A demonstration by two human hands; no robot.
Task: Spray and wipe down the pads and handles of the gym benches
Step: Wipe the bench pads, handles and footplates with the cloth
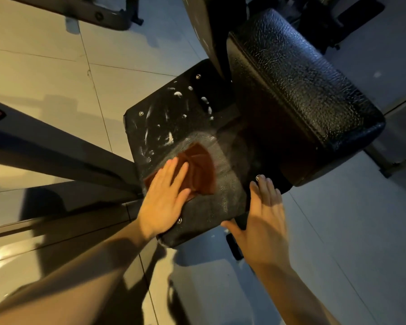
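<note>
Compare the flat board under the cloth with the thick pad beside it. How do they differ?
The board is flat, with screws at its corners; the pad is thick and rounded, with a crinkled, glossy skin. The board carries white foam streaks; the pad shows none. The left hand presses a cloth on the board; nothing lies on the pad. Both are black.

The single head view looks steeply down from close above the black seat pad [174, 127] — tiled floor [45, 73] spreads left of it.
</note>
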